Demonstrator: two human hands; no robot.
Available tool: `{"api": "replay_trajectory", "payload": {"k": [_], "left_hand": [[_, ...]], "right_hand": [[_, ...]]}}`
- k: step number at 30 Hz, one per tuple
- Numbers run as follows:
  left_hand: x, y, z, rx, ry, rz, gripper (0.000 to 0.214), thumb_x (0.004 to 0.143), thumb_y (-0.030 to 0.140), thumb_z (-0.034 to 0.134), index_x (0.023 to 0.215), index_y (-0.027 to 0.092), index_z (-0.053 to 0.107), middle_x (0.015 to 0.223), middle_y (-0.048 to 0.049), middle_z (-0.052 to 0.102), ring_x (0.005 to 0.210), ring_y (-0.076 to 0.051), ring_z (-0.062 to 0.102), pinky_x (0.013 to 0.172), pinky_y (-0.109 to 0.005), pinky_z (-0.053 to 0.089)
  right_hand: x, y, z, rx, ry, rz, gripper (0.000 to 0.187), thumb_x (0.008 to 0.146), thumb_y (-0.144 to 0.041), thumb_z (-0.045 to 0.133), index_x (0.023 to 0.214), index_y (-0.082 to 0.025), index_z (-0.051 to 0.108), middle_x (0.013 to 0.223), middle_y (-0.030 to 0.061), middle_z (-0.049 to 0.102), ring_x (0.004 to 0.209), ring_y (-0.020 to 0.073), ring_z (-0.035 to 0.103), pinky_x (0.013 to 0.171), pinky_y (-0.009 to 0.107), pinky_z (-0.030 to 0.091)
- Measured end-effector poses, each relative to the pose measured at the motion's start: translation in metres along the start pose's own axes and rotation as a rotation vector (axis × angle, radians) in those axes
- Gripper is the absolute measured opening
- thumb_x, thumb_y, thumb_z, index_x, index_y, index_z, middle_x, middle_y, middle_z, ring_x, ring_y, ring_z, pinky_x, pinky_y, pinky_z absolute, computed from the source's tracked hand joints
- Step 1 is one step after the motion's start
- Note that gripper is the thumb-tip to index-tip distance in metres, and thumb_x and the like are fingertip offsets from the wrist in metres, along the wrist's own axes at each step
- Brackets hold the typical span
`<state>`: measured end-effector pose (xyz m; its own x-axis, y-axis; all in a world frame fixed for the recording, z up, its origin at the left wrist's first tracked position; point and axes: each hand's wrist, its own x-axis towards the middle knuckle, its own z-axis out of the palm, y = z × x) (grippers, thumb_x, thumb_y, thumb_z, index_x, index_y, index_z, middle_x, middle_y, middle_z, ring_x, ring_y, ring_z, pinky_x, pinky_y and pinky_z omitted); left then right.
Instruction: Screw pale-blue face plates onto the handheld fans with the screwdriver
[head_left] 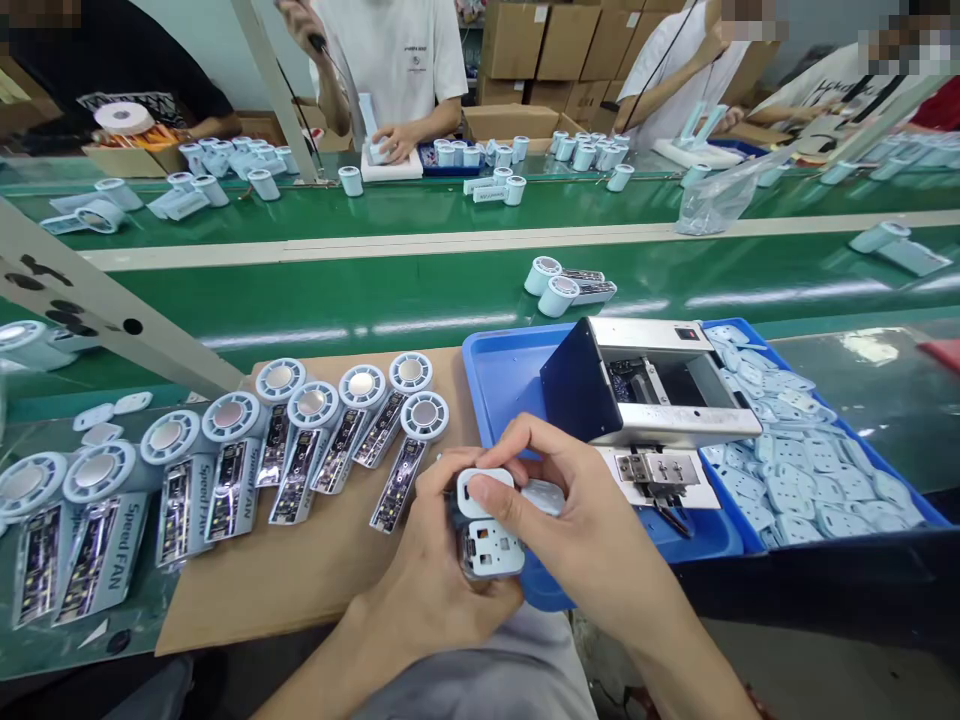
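In front of my lap, my left hand (442,560) is wrapped round a light-blue handheld fan body (493,550), seen end-on with small square openings facing me. A rounded cover plate (484,490) with a slot lies just above that end. My right hand (566,500) pinches this plate, thumb on its face. Another pale rounded piece (544,496) shows beneath my right fingers. How the plate and the body join is hidden by my fingers. Left of my hands, several fans (401,480) with exposed circuit boards lie in rows on a cardboard sheet (300,580).
A blue tray (487,370) holds a metal-and-black machine (660,420) with a metal fixture (660,470) before it. To its right, a blue bin (892,470) contains many cover plates. Two fans (559,290) lie on the green conveyor (390,290). Co-workers sit across it.
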<state>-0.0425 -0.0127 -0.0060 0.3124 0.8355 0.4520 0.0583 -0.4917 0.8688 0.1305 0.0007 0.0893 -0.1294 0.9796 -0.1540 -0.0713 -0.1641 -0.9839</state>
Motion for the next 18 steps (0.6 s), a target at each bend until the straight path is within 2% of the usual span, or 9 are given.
{"api": "replay_trajectory", "payload": {"k": [3,6,10,12,15,18], "left_hand": [[0.003,-0.006,0.002,-0.057,0.006,0.118,0.12,0.07,-0.007,0.074,0.169,0.043,0.027,0.151,-0.011,0.059,0.125,-0.029,0.075,0.093,-0.044,0.072],[0.007,-0.01,0.002,-0.095,-0.003,0.207,0.114,0.069,-0.01,0.071,0.163,0.043,0.031,0.144,-0.0096,0.057,0.127,-0.029,0.071,0.088,-0.042,0.072],[0.012,-0.011,-0.001,-0.066,-0.016,0.218,0.103,0.073,-0.008,0.07,0.155,0.044,0.035,0.139,-0.0091,0.06,0.129,-0.029,0.069,0.083,-0.039,0.069],[0.015,-0.011,-0.001,-0.049,-0.003,0.197,0.097,0.074,-0.006,0.071,0.151,0.042,0.038,0.141,-0.0093,0.059,0.128,-0.028,0.068,0.084,-0.038,0.067],[0.019,-0.013,-0.001,-0.036,0.018,0.215,0.09,0.074,-0.002,0.072,0.149,0.039,0.041,0.141,-0.0096,0.059,0.124,-0.027,0.069,0.086,-0.038,0.066],[0.02,-0.015,0.0,-0.037,0.024,0.215,0.086,0.078,0.0,0.074,0.148,0.039,0.042,0.14,-0.01,0.061,0.123,-0.028,0.07,0.088,-0.042,0.065]], "right_hand": [[0.001,0.004,0.001,0.032,-0.038,0.016,0.042,0.091,-0.046,0.098,0.092,-0.018,0.067,0.081,-0.0032,0.051,0.072,0.0093,0.053,0.061,0.016,0.045],[-0.005,0.013,0.004,-0.04,0.02,-0.062,0.042,0.097,-0.05,0.094,0.097,-0.02,0.064,0.083,-0.0029,0.05,0.076,0.0103,0.054,0.064,0.017,0.046],[-0.018,0.024,0.003,-0.006,0.12,-0.141,0.034,0.116,-0.06,0.069,0.116,-0.026,0.07,0.098,0.0014,0.062,0.091,0.0135,0.059,0.076,0.019,0.052],[-0.023,0.027,0.0,0.086,0.165,-0.208,0.024,0.12,-0.052,0.061,0.124,-0.031,0.071,0.102,0.0017,0.065,0.095,0.0146,0.061,0.078,0.021,0.052],[-0.028,0.027,-0.003,0.071,0.263,-0.296,0.008,0.118,-0.037,0.066,0.123,-0.033,0.07,0.103,0.0006,0.068,0.097,0.0143,0.066,0.076,0.022,0.052],[-0.03,0.026,-0.004,-0.026,0.36,-0.306,0.011,0.113,-0.035,0.078,0.122,-0.034,0.073,0.114,0.0009,0.073,0.1,0.0125,0.07,0.077,0.019,0.054]]}}
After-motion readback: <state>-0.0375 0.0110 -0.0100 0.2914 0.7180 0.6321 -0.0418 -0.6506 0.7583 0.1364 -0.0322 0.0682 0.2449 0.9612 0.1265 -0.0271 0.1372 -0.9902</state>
